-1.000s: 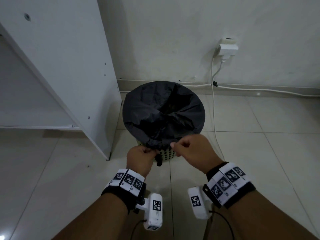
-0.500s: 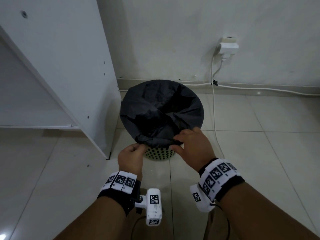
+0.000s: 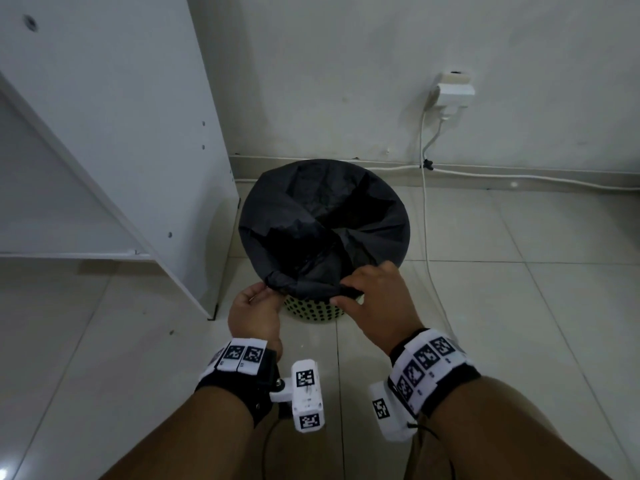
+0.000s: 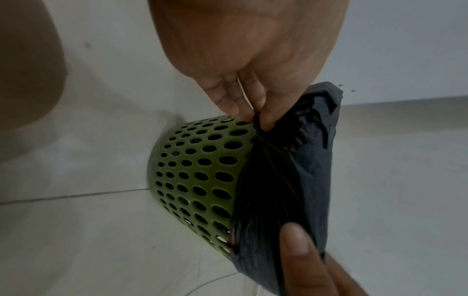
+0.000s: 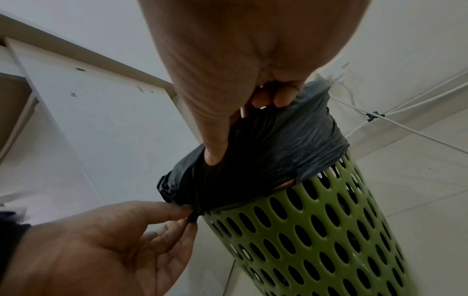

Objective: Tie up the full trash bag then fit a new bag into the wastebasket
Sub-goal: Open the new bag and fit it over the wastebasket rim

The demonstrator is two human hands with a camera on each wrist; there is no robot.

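Observation:
A black trash bag point(image 3: 322, 216) lines a green perforated wastebasket point(image 3: 311, 310) on the tiled floor, its edge folded over the rim. My left hand point(image 3: 266, 293) pinches a gathered bit of the bag's edge at the near left of the rim. The left wrist view shows that pinch point(image 4: 257, 118) against the bag point(image 4: 303, 170) and the wastebasket point(image 4: 197, 160). My right hand point(image 3: 349, 292) grips the folded edge at the near right. In the right wrist view my right hand point(image 5: 243, 124) has its thumb on the bag point(image 5: 278, 144) and fingers curled over the rim above the wastebasket point(image 5: 329, 230).
A white cabinet point(image 3: 138, 133) stands close on the basket's left. A wall socket with a plug point(image 3: 453, 91) is at the back right. Its white cable point(image 3: 426, 216) drops down the wall and runs along the floor just right of the basket.
My hands were together at the basket's near side holding a gathered bit of bag. They have spread apart: the left shifted left, the right rose onto the rim's edge.

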